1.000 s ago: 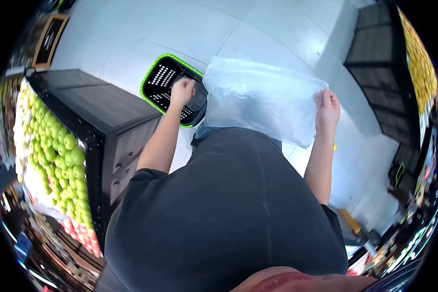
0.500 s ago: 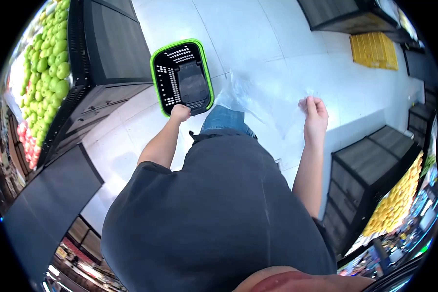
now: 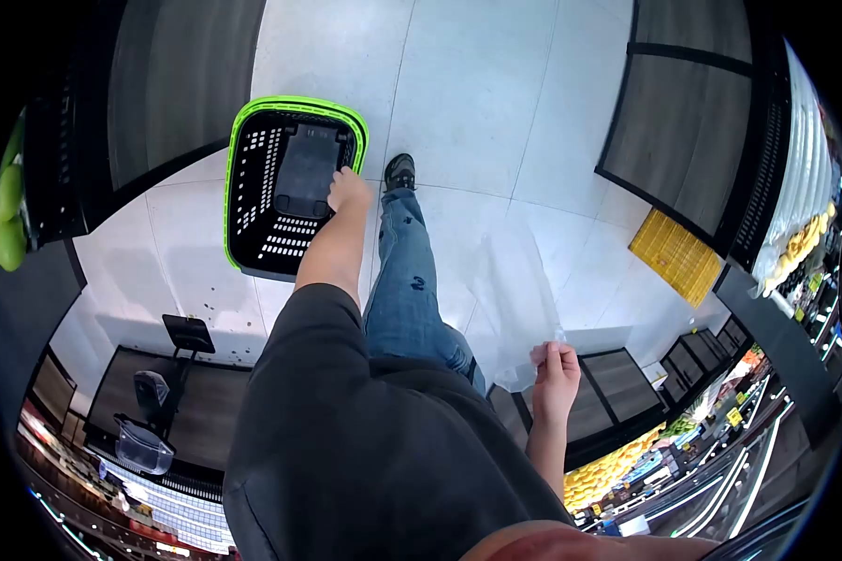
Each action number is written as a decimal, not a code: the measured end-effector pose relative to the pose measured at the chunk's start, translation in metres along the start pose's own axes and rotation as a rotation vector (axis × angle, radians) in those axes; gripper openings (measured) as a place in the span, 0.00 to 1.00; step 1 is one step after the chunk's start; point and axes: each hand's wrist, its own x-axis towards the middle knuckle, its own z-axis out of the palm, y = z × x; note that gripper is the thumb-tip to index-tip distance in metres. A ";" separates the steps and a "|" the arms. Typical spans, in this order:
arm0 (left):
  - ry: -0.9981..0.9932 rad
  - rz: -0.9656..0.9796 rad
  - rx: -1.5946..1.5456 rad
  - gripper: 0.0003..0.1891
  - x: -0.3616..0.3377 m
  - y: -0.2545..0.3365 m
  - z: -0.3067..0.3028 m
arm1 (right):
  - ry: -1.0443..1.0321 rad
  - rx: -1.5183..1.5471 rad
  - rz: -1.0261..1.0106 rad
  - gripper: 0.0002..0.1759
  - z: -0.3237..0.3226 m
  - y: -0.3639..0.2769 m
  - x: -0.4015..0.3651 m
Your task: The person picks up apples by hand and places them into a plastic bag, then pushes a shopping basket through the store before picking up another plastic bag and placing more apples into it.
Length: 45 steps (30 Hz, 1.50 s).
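A black basket with a bright green rim [image 3: 243, 117] hangs at the left of the view, and its slotted inside looks empty. My left hand [image 3: 349, 191] is closed on its near right edge. Lower right, my right hand [image 3: 557, 366] pinches a thin clear plastic bag [image 3: 515, 290], which trails up and to the left over the pale floor.
Dark display stands [image 3: 182, 84] rise at the left and right [image 3: 678, 122]. A yellow crate [image 3: 675, 256] is beside the right stand. Yellow fruit [image 3: 613, 472] lies lower right, green produce [image 3: 7, 220] far left. A scale [image 3: 145, 447] is at lower left.
The view has turned and moved along the aisle. The basket has shifted left and tilted in my left hand. My right hand is lower, still with the bag; a leg and shoe now show.
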 end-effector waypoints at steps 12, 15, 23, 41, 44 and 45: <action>0.180 0.229 0.163 0.11 0.078 0.009 0.030 | -0.051 -0.330 0.044 0.05 0.025 -0.063 0.049; 0.211 0.282 0.114 0.11 0.067 0.008 0.021 | -0.065 -0.366 0.066 0.05 0.028 -0.073 0.056; 0.160 0.023 -0.394 0.17 -0.042 -0.002 -0.039 | -0.300 -0.335 0.032 0.03 0.050 -0.110 0.097; 1.031 -0.495 -1.231 0.15 -0.318 -0.185 0.015 | -1.402 -0.424 -0.451 0.05 0.110 -0.053 0.100; 1.380 -0.605 -0.953 0.26 -0.360 -0.191 0.013 | -1.477 -0.340 -0.418 0.14 0.113 -0.021 0.067; 1.400 -0.603 -0.949 0.26 -0.375 -0.195 0.014 | -1.490 -0.325 -0.426 0.14 0.110 -0.012 0.058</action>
